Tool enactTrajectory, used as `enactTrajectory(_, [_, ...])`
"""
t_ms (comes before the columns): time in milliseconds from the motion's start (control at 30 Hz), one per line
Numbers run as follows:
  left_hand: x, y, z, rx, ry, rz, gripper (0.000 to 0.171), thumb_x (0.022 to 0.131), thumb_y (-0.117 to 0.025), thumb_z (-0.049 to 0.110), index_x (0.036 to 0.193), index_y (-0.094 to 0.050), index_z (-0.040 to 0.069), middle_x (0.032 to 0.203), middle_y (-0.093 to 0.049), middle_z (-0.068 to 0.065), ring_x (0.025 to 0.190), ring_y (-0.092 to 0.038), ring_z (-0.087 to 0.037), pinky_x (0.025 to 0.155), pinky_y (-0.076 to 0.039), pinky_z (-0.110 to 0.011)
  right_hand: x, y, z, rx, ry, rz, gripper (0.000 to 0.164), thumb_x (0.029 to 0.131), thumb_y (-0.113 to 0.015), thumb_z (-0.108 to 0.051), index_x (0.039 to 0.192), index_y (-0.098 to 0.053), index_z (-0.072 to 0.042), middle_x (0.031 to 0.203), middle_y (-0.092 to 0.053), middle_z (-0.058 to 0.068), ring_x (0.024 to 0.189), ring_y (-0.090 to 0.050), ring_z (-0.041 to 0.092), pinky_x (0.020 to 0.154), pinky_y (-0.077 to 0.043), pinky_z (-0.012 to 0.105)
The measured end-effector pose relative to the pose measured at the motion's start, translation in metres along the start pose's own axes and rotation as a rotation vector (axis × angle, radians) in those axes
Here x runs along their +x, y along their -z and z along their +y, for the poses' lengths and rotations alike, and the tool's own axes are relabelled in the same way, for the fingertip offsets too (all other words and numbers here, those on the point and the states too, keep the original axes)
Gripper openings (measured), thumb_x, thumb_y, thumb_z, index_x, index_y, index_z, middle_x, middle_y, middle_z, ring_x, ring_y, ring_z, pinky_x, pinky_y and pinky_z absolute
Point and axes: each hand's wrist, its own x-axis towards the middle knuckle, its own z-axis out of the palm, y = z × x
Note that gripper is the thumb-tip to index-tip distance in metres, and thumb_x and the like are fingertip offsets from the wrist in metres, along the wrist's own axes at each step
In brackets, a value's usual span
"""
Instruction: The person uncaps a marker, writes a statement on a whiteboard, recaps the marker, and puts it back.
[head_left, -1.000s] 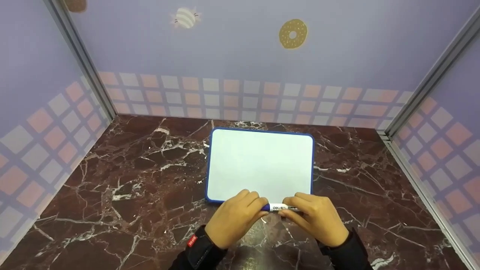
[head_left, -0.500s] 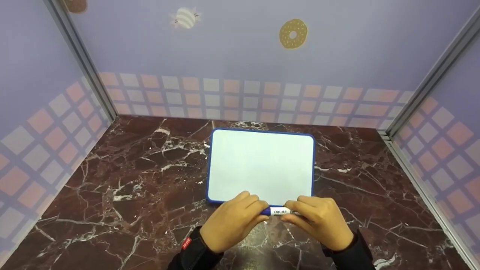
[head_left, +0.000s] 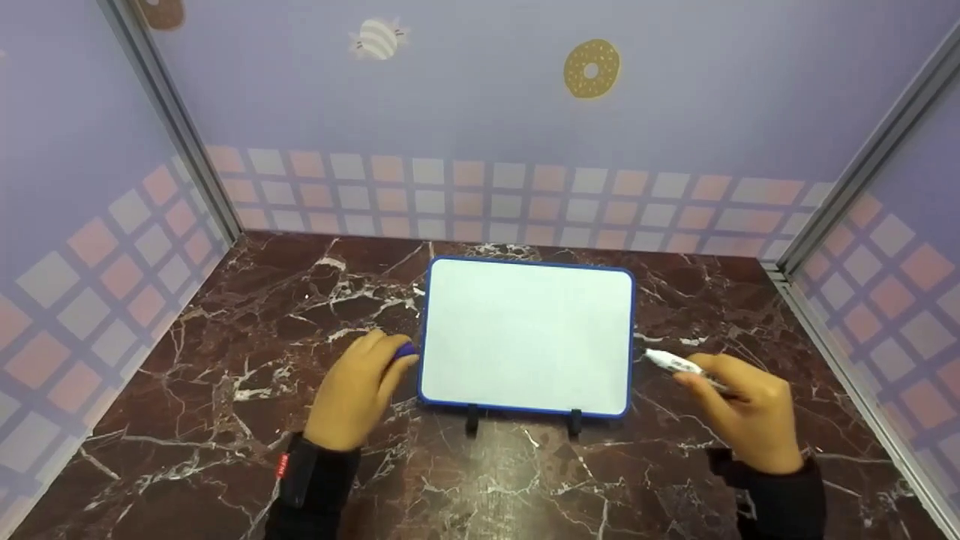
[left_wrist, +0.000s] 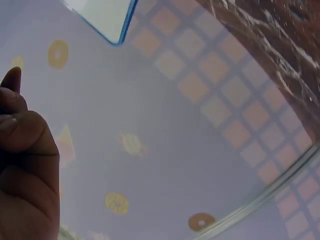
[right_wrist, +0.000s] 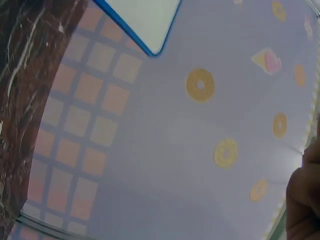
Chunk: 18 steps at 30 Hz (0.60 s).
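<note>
In the head view a whiteboard point(head_left: 529, 337) with a blue frame stands in the middle of the marbled table, its lower edge on two black feet. To its left, my left hand point(head_left: 356, 390) pinches a purple-blue marker cap point(head_left: 405, 350) between thumb and fingers. Right of the board my right hand point(head_left: 750, 405) grips a white marker point(head_left: 673, 361), its uncapped end pointing up and left toward the board. Both hands are apart from the board. Only part of the left hand point(left_wrist: 25, 170) shows in the left wrist view, and the cap cannot be made out there.
The dark red marbled tabletop point(head_left: 225, 420) has pale veins. Lilac panels point(head_left: 480, 90) with a checked border enclose it at the back and both sides. Metal strips point(head_left: 855, 172) run along the corners.
The hands were together in front of the board on one marker. They have moved apart, cap going left and marker going right, and the board's black feet now show.
</note>
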Motion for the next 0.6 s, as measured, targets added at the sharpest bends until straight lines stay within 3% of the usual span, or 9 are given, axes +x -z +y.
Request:
enactTrajectory(100, [-0.005,-0.007,-0.010,0.001,0.149,-0.028,0.025,0.090,-0.070,0.018,0.109,-0.069,0.002,0.095,-0.063,-0.008,0.086,-0.063,-0.022,0.080,-0.055,-0.041,-0.003,-0.008,-0.003,0.014,0.006,-0.013,0.026,0.086,-0.075,-0.023,0.086,-0.074,0.003,0.073,-0.069,0.014,0.063,-0.055,-0.005,0.054,-0.042,0.011])
enactTrajectory(167, [-0.005,-0.011,-0.022,-0.001,0.263,-0.054,0.028,0.090,-0.070,0.017,0.112,-0.068,0.000,0.102,-0.064,-0.012,0.094,-0.065,-0.028,0.086,-0.055,-0.045,-0.005,-0.007,-0.003,0.025,-0.011,-0.004,0.024,0.085,-0.075,-0.021,0.086,-0.074,0.003,0.074,-0.069,0.014,0.067,-0.055,-0.007,0.055,-0.041,0.010])
enactTrajectory(267, [-0.009,-0.016,-0.041,0.002,0.378,-0.120,0.029,0.092,-0.067,0.013,0.116,-0.066,-0.004,0.108,-0.064,-0.019,0.102,-0.064,-0.036,0.091,-0.052,-0.050,-0.007,-0.005,-0.004,0.022,-0.026,-0.016,0.018,0.083,-0.077,-0.013,0.088,-0.074,0.004,0.075,-0.069,0.014,0.071,-0.057,-0.009,0.058,-0.042,0.009])
enactTrajectory(467, [-0.018,-0.022,-0.071,0.022,0.480,-0.244,0.030,0.092,-0.062,0.007,0.117,-0.063,-0.009,0.110,-0.063,-0.028,0.104,-0.061,-0.046,0.093,-0.049,-0.056,-0.006,-0.010,-0.004,0.019,-0.031,-0.050,0.016,0.077,-0.080,-0.004,0.091,-0.075,0.002,0.080,-0.071,0.015,0.072,-0.058,-0.009,0.057,-0.045,0.008])
enactTrajectory(600, [-0.022,-0.025,-0.082,0.057,0.520,-0.338,0.031,0.091,-0.060,0.005,0.117,-0.061,-0.013,0.108,-0.062,-0.032,0.104,-0.060,-0.049,0.092,-0.048,-0.058,-0.004,-0.013,-0.005,0.012,-0.030,-0.055,0.018,0.074,-0.080,-0.001,0.091,-0.075,0.001,0.081,-0.072,0.015,0.070,-0.057,-0.008,0.057,-0.044,0.009])
